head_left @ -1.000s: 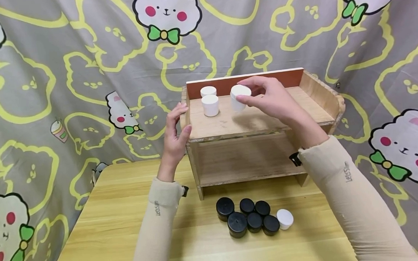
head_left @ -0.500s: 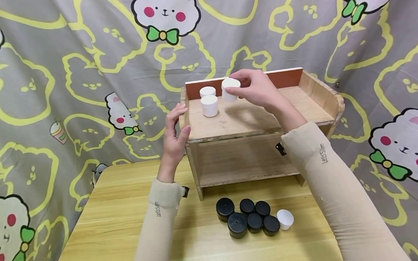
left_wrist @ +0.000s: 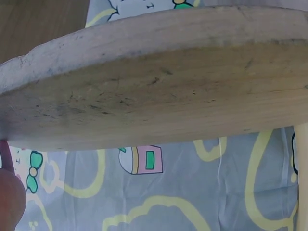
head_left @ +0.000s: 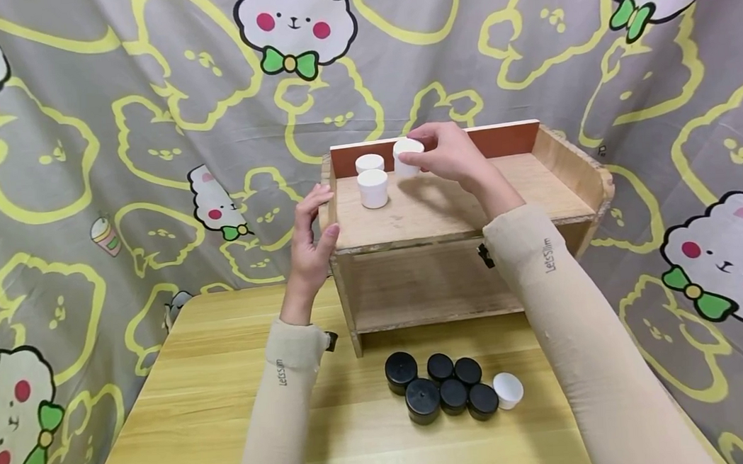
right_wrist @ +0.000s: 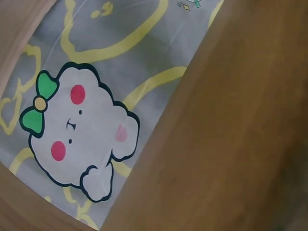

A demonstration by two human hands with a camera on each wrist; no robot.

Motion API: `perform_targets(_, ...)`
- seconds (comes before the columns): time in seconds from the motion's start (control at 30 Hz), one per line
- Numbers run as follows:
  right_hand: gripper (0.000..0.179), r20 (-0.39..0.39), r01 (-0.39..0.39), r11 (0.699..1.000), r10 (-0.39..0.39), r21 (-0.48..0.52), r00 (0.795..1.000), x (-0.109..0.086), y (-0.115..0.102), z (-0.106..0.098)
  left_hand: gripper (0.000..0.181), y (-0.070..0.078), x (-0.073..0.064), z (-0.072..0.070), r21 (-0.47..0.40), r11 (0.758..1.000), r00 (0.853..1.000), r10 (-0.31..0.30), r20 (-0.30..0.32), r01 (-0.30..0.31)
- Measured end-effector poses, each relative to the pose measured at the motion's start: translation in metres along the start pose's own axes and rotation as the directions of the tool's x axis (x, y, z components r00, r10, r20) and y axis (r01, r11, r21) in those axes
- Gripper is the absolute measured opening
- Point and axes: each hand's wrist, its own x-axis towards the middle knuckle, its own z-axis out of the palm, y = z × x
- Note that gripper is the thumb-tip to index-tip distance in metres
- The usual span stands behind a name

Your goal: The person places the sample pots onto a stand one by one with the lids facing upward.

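Observation:
In the head view, my right hand (head_left: 446,156) pinches a small white lidded jar (head_left: 407,157) between thumb and fingers, over the back of a wooden shelf unit's top board (head_left: 471,190). Whether the jar touches the board is hard to tell. Left of it stand two similar white jars, a front jar (head_left: 373,189) and a back jar (head_left: 369,163) partly hidden behind it. My left hand (head_left: 311,239) grips the unit's left side panel (head_left: 328,210), thumb at the front and fingers over the edge. In the left wrist view, a fingertip (left_wrist: 10,199) shows beside the wooden panel (left_wrist: 159,96).
On the table (head_left: 215,383) before the unit stand several black-lidded jars (head_left: 423,399) in a cluster, with one white jar (head_left: 507,390) at their right. A lower shelf (head_left: 432,285) lies beneath the top board. A patterned curtain (head_left: 150,167) hangs behind.
My right hand has carried the white jar left and slightly back, close to the two standing jars; in the last half second it moved little. My left hand has stayed on the panel.

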Motion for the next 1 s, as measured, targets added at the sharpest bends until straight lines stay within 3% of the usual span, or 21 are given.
perform_targets(0.6,0.052,-0.02,-0.02,1.0,0.021,0.022,1.0,0.011,0.006,0.015,0.068,-0.001,0.002,-0.002,-0.005,1.0,1.0,0.025,0.006,-0.025)
perform_targets(1.0,0.056,-0.009,-0.049,0.996,0.048,-0.077,0.999,0.015,0.01,0.017,0.068,-0.001,0.0,0.0,-0.005,1.0,1.0,0.011,0.002,-0.011)
